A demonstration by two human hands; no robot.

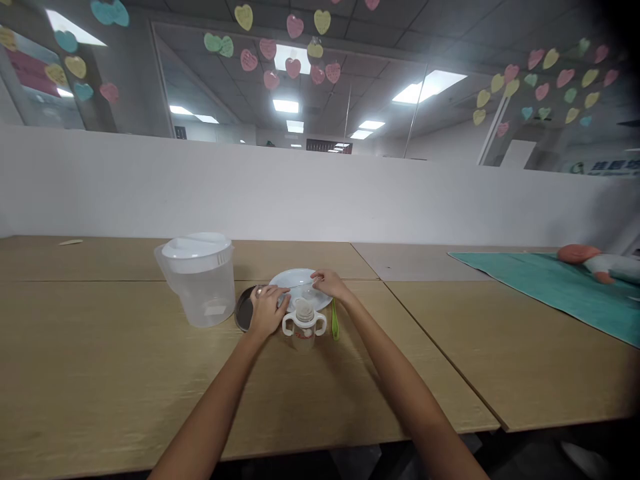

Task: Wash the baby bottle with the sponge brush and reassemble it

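In the head view, my right hand is closed in a pinch over the right side of a white plate. A thin, pale, straw-like piece runs from its fingertips toward my left hand. The left fingers are curled at the plate's left edge, near something small and shiny; what they grip is hidden. Just in front of the plate, a baby bottle with two white side handles stands upright. A dark round dish lies partly behind my left hand. Beside the bottle, on its right, is a slim green utensil.
A clear pitcher with a white lid stands left of the dish. Farther right, a teal mat bears a doll-like figure. A flat pale strip lies at the back left. A white wall borders the wooden table.
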